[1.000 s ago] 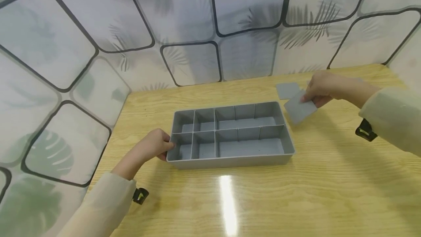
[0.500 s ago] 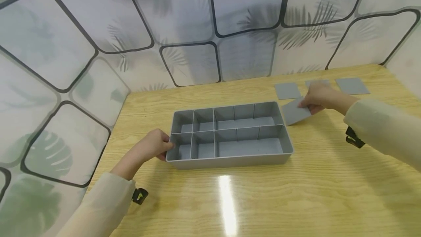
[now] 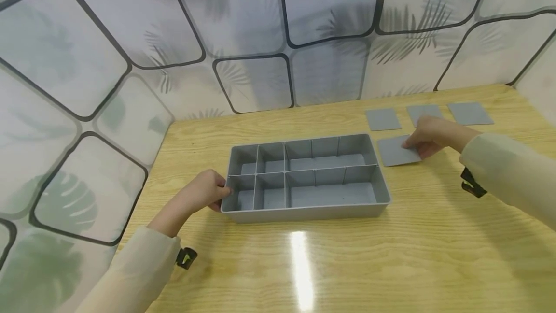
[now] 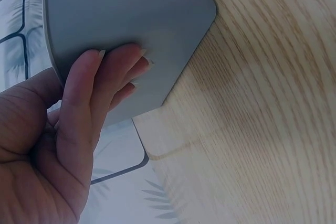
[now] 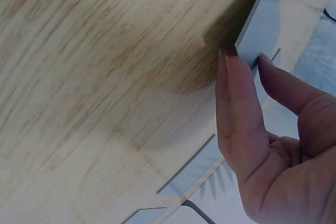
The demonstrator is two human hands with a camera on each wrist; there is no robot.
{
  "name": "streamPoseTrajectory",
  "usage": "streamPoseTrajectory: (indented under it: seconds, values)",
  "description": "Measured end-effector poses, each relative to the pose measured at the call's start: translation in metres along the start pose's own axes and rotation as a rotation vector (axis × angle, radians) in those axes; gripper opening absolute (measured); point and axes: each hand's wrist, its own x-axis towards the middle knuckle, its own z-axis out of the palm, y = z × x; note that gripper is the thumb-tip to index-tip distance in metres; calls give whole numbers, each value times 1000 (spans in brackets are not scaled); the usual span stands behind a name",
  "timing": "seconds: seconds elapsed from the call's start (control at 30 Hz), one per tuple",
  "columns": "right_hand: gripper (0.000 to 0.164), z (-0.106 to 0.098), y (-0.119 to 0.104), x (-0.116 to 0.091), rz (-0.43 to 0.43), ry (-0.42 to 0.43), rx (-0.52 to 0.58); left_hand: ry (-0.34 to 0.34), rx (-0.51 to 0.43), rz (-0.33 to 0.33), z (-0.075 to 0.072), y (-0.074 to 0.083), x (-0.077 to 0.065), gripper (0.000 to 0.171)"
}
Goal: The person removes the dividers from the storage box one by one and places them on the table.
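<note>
The left hand [image 3: 204, 190] pinches the left end wall of the gray divided tray [image 3: 304, 214] — thumb over the rim, fingers against the outside. Just beside the tray's right end, a gray plate [image 3: 393, 152] is pinched at its right edge between thumb and fingers of the right hand [image 3: 436, 134]. Three similar plates [image 3: 383, 120] lie in a row at the table's [image 3: 347, 264] far right.

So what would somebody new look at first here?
Probably the gray divided tray mid-picture in the head view, its left end gripped by the left hand. Then the gray square the right hand pinches beyond the tray's right end, with three more squares in a row behind it.
</note>
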Motion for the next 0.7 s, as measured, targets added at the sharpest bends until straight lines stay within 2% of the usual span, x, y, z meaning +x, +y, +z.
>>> streamPoseTrajectory:
  seconds: [0.1,0.4,0.53,0.7]
  values:
    - [33,0,1,1,4,2,-9,-11,-1,7,-1,2,-2,21]
    - [32,0,-2,4,-5,35,-99,34,10,2,0,-1,-2,22]
    - [35,-5,-3,1,-19,52,-176,38,8,-5,1,0,-2,27]
    - [33,-9,-3,-4,-27,49,-215,41,7,6,2,0,-1,28]
